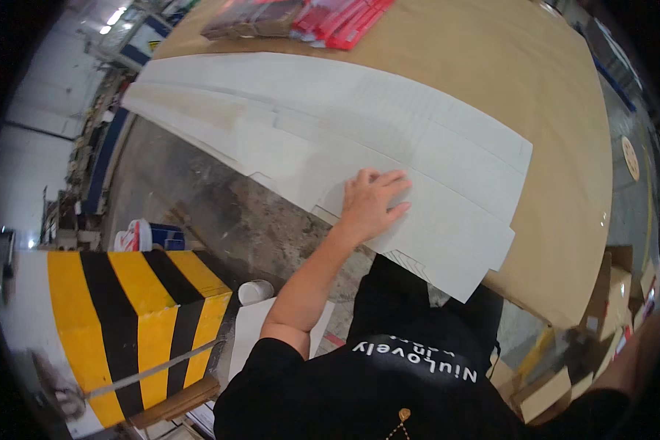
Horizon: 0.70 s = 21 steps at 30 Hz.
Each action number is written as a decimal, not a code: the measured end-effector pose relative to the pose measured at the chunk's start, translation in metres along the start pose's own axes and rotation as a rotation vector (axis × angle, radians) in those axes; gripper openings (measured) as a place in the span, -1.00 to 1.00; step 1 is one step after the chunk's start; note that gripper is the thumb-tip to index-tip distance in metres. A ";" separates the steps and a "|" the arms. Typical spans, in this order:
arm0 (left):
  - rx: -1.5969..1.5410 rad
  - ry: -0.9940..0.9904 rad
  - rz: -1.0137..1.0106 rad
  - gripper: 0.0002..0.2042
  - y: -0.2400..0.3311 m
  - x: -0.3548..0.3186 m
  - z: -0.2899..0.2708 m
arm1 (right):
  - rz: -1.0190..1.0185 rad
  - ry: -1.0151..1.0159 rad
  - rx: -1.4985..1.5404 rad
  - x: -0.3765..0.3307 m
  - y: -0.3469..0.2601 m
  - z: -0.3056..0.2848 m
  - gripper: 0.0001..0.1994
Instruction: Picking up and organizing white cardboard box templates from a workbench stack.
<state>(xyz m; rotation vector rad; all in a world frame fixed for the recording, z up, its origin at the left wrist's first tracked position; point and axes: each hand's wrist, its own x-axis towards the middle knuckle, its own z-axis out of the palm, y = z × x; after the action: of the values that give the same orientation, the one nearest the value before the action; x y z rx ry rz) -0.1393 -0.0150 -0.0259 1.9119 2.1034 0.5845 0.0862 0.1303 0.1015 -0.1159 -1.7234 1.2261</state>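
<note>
Workshop floor of worn concrete (220, 213) is seen below and to the left of a large brown worktable (557, 147), which is taken as the landmark. On the table top a fanned stack of long white cardboard sheets (389, 125) is laid, running from the table's far left corner toward its near edge; the near ends overhang that edge above the floor. Several sheets are counted, offset from one another stepwise, so the stack is judged not yet squared up. Notched flaps are visible on the lowest sheets at the overhanging end.

Left of the table, a yellow-and-black striped post (132, 323) is noted, with a white cup-like object (255, 291) just beside it on the floor and a loose white sheet (251, 330) next to that. At the table's far edge, red flat packages (345, 18) are piled. Right of the table, brown cartons (623, 286) are seen, blurred.

The left hand (370, 202) is pressed flat on the near sheets, palm down, fingers spread and extended; nothing is gripped. The right hand is not seen; only part of a forearm (631, 367) shows at the lower right.

Progress, as judged: sheets laid out and held down; alignment or folding remains undone.
</note>
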 end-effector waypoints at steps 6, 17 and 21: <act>0.039 -0.055 -0.178 -0.60 0.006 -0.024 0.013 | -0.146 0.033 0.000 -0.024 -0.033 -0.015 -0.78; 0.017 0.042 -0.156 -0.63 0.016 0.001 0.012 | -0.140 0.030 0.225 -0.061 -0.029 0.055 -0.71; 0.040 0.025 -0.219 -0.62 0.008 -0.006 0.001 | -0.150 -0.017 0.219 -0.061 -0.032 0.065 -0.67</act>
<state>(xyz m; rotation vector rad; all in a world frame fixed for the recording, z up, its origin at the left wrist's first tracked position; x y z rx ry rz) -0.1313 -0.0205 -0.0234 1.6703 2.3165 0.5250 0.0830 0.0364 0.0856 0.1518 -1.5707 1.2963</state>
